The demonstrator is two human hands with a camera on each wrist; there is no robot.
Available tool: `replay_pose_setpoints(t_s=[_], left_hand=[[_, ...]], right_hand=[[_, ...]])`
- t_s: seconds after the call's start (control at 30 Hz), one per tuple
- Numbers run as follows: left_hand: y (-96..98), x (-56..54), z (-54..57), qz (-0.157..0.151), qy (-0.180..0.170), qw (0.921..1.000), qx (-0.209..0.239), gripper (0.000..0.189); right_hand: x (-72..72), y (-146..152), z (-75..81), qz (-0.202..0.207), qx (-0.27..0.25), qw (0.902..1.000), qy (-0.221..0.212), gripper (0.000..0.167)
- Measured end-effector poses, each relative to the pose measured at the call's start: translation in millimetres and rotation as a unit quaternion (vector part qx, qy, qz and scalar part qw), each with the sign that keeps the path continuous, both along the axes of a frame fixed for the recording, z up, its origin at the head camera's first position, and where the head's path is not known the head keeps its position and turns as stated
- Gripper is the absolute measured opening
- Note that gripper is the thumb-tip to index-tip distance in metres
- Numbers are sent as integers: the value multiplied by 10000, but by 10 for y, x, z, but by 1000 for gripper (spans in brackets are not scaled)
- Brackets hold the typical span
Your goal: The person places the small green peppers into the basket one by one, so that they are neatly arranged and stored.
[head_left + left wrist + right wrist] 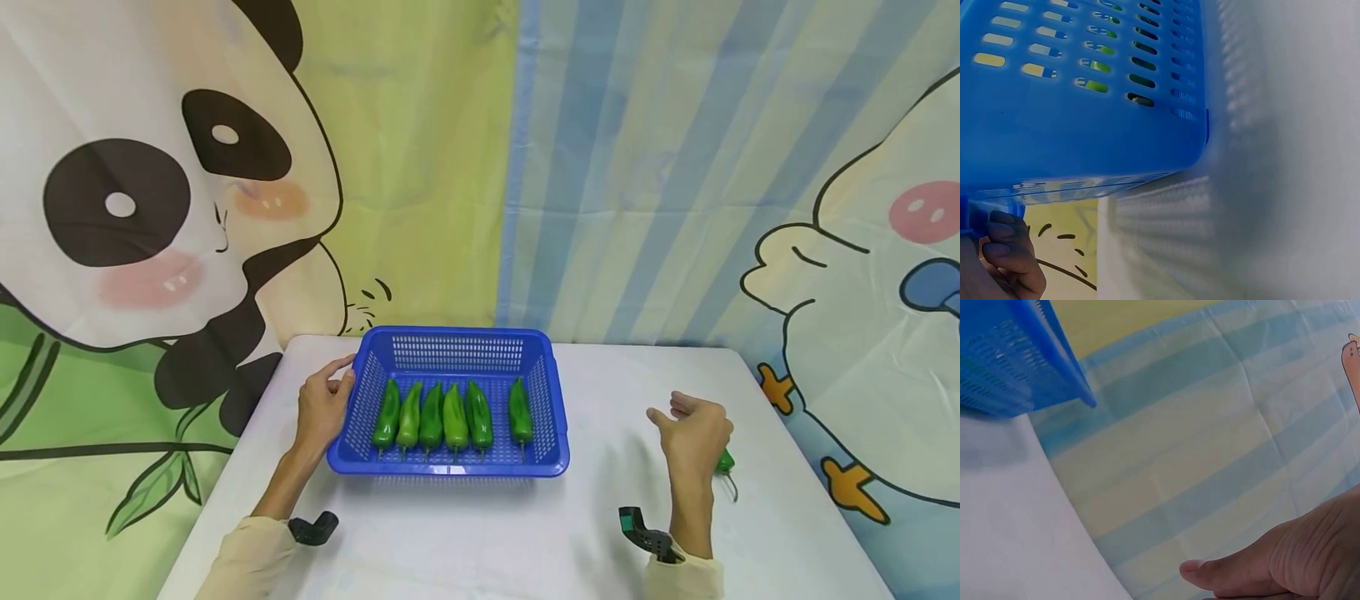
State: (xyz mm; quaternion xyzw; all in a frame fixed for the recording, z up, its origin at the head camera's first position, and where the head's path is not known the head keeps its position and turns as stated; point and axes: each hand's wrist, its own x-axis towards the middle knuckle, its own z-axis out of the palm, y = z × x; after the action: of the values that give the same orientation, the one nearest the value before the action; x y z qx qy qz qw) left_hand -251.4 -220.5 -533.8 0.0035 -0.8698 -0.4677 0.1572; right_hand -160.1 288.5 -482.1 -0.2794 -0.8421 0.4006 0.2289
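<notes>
A blue plastic basket (487, 471) stands on the white table. Inside, several green peppers (455, 417) lie side by side with stems toward the front, one apart on the right. My left hand (322, 408) grips the basket's left rim; in the left wrist view its curled fingers (1015, 253) are at the basket's edge (1072, 147). To the right of the basket, my right hand (693, 433) is over the table with thumb extended and nothing visible in it. Another green pepper (724, 462) shows beside that wrist, partly hidden by the hand.
The white table (480, 542) ends at a back edge against a printed cloth (420, 167) with cartoon animals. Each wrist carries a black strap mount (315, 528). Tabletop (600, 400) stretches between the basket and my right hand.
</notes>
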Motion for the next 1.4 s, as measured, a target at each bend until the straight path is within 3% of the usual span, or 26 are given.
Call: replay_pose_setpoints(t_s=[0.27, 0.53, 0.87, 1.17, 1.4], left_hand=[[-1, 1, 2, -22, 53, 10000, -6, 38], [-7, -14, 2, 7, 56, 10000, -10, 38], [-4, -27, 15, -1, 68, 10000, 13, 38], [-1, -13, 6, -50, 39, 10000, 24, 38], [3, 3, 0, -52, 42, 10000, 36, 38]], right_hand=[[-10, 138, -125, -443, -34, 9990, 100, 50], [14, 305, -286, -580, 22, 9977, 362, 51], [-26, 527, -479, -790, -20, 9969, -25, 54], [-81, 661, -666, -892, 467, 9942, -375, 53], [-67, 739, -783, -740, 761, 9937, -359, 51]])
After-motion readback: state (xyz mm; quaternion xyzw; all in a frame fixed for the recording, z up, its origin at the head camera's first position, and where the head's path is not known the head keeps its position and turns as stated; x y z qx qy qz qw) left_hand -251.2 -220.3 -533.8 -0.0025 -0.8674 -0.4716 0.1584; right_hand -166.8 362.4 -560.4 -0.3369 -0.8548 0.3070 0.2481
